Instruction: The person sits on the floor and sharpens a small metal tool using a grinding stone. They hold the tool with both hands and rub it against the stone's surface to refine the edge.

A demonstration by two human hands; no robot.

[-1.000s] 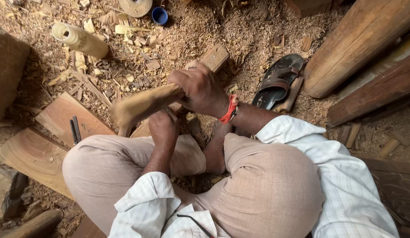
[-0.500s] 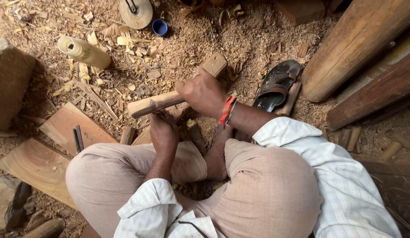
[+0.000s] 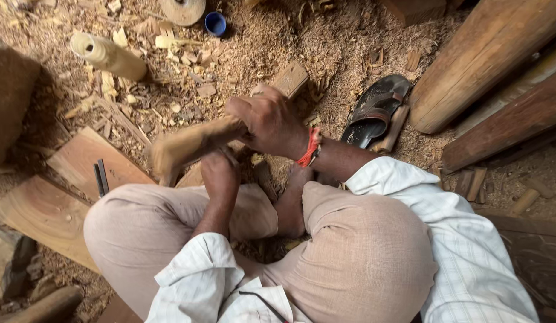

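Right hand [image 3: 269, 122] grips a blurred wooden mallet [image 3: 182, 146] above the left hand [image 3: 218, 173], fist closed, contents hidden; surrounding wood shavings [image 3: 170, 36] suggest carving well underway.

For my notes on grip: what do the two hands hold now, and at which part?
The right hand grips a blurred pale wooden club-shaped piece at its narrow end. The left hand sits beneath; its hold cannot be told.
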